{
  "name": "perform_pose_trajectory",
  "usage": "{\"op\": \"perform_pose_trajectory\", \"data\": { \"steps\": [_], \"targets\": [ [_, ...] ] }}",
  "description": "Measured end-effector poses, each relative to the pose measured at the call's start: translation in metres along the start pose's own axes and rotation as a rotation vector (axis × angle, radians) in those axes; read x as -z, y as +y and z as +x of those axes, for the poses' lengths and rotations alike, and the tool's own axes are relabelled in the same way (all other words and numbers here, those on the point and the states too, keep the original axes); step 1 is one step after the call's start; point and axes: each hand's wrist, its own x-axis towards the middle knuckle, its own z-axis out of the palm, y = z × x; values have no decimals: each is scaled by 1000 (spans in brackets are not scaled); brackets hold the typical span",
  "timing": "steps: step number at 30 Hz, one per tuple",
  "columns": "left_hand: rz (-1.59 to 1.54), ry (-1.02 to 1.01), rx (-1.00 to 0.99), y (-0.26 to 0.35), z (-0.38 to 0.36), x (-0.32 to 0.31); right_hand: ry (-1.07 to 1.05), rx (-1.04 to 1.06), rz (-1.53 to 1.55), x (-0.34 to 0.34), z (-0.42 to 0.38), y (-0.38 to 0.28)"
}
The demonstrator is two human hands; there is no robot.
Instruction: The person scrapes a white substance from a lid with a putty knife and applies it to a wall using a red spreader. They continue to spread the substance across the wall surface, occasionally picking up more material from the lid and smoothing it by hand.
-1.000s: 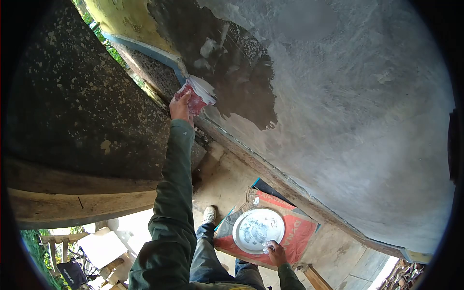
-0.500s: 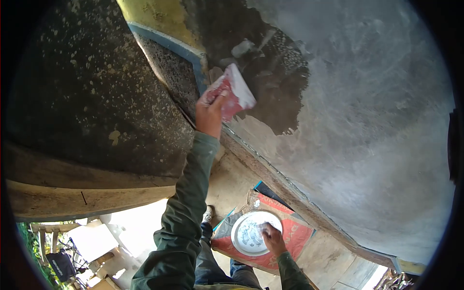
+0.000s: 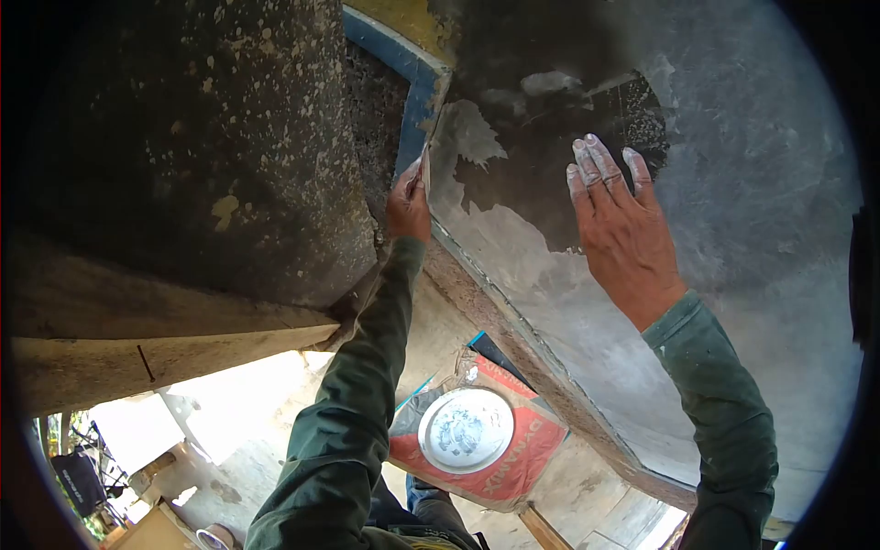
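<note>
A black bag sits at the lower left, in bright light. Above it a pale beam runs across, a thin dark rod standing out from it, and over that spreads a dark slab with pale flecks.

Right of the slab, the left hand is raised at the end of a green sleeve. Its thumb and fingers are pinched narrow on a thin sheet. The sheet shows nearly edge-on, pale and pinkish; it stands out past the upper, right side of the grip, its lower part hidden by the fingers. Its top lies right by the blue band, at the wall's corner; whether it touches there I cannot tell.

Below and to the right, well apart from both hands, a round white plate with grey smears lies on a red sack.

Farther right, the grey wall bears a dark patch with ragged edges. The right hand is spread over the patch's right part, back to the camera, fingers apart, their tips whitened. No object shows in it; whether the palm presses the wall is hidden.
</note>
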Motion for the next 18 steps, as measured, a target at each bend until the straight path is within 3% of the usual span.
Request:
{"op": "perform_pose_trajectory", "data": {
  "steps": [7,10,18],
  "targets": [
    [101,84,104,-20,7,-10,-171,-25,-127,-1,4,-15],
    [13,76,-150,1,14,-13,-190,-30,-113,-2,5,-17],
    [133,-23,-342,112,46,-29,-202,-18,-111,5,8,-16]
  ]
}}
